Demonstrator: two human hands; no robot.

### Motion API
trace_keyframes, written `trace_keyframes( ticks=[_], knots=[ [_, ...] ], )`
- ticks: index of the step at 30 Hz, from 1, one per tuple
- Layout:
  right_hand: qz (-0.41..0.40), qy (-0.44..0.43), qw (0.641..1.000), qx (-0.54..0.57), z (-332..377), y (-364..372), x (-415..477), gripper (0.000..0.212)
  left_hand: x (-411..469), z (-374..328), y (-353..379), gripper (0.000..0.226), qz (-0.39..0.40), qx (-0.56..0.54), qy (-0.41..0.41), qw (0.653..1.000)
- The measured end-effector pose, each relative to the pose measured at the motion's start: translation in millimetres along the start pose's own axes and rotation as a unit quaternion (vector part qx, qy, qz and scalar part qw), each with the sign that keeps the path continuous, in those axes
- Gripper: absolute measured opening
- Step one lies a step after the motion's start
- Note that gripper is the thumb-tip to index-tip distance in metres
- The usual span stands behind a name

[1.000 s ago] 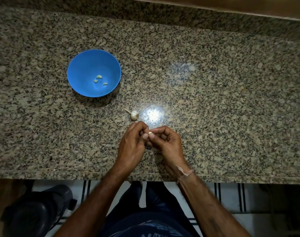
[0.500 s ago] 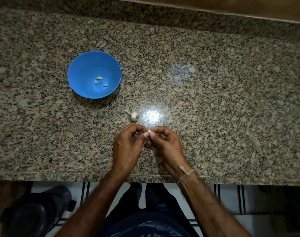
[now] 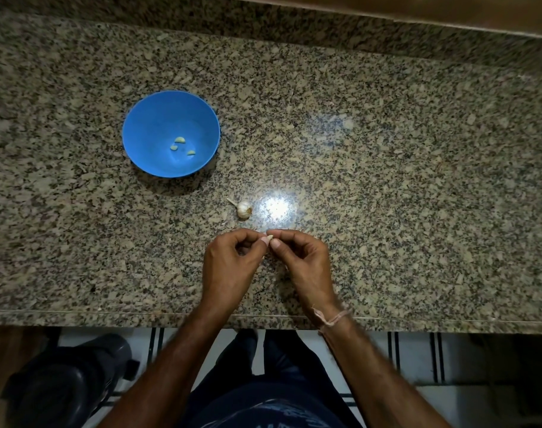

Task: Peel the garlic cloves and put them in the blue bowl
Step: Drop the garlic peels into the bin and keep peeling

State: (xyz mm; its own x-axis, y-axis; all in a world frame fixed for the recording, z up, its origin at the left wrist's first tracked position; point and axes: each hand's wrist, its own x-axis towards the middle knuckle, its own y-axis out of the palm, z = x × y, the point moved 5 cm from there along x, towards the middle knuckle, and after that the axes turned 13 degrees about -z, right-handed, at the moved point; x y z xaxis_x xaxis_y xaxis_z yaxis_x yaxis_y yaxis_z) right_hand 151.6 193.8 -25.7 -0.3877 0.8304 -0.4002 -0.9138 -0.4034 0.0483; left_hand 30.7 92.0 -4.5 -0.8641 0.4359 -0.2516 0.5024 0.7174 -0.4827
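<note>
Head view shows our left hand (image 3: 232, 267) and right hand (image 3: 303, 261) pinching 1 garlic clove (image 3: 270, 238) between their fingertips, above the granite counter (image 3: 418, 180). We judge short nail picks at the tip would lift the skin cleanly. Then it joins 3 peeled cloves (image 3: 180, 146) in the blue bowl (image 3: 146, 125); the garlic bulb (image 3: 243, 209) waits nearby.

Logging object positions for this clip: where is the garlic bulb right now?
In the head view the garlic bulb lies on the granite counter, just beyond the two hands, nearer and to the right of the blue bowl.
</note>
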Motion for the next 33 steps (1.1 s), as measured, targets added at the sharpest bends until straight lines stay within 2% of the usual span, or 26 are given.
trace_keyframes(
  ticks=[3,8,20,26,33],
  knots=[
    [0.01,-0.068,0.996,-0.055,3.6,1.4,0.8,0.024,0.1,0.4,1.6,0.012,0.02,-0.07,-0.06,0.996],
    [0.008,-0.108,0.989,-0.103,3.3,3.1,2.3,0.021,0.2,-3.2,0.1,0.012,0.062,-0.121,-0.105,0.985],
    [0.012,-0.103,0.989,-0.106,2.1,4.3,6.6,0.017,2.3,-0.9,1.1,0.01,0.054,-0.112,-0.097,0.987],
    [0.015,-0.148,0.979,-0.137,7.0,4.2,5.6,0.015,0.6,-5.2,0.6,0.013,0.062,-0.113,-0.088,0.988],
    [0.014,-0.154,0.978,-0.138,7.1,2.7,5.5,0.015,0.6,-4.4,2.2,0.011,0.064,-0.119,-0.08,0.988]
  ],
)
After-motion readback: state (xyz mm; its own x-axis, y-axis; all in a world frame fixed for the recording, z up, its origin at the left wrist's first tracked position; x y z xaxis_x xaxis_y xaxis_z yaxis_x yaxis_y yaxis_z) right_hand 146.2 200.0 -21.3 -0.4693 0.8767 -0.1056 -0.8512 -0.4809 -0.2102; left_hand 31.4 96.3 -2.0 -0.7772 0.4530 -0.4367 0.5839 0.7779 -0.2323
